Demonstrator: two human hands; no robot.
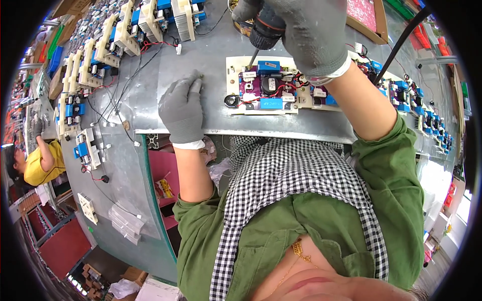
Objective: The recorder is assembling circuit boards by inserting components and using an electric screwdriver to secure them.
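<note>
My right hand (319, 40), in a grey glove, grips a black power screwdriver (267, 29) that points downward. Its bit comes down at the upper left part of a circuit board assembly (259, 86); whether a screw sits under the tip is too small to tell. This assembly lies flat near the table's front edge, with a purple board on a cream base, blue box-shaped parts, a round black coil and red and black wires. Left of it my left hand (182, 109), also gloved, rests on the metal table (145, 113) with fingers stretched out, apart from the assembly.
More assemblies (401, 95) line up at the right, and one (321, 95) adjoins the worked one. Cream and blue units (125, 37) with trailing wires stand at the far left. A cardboard box (369, 20) with pink contents sits behind. A co-worker (45, 160) is at far left.
</note>
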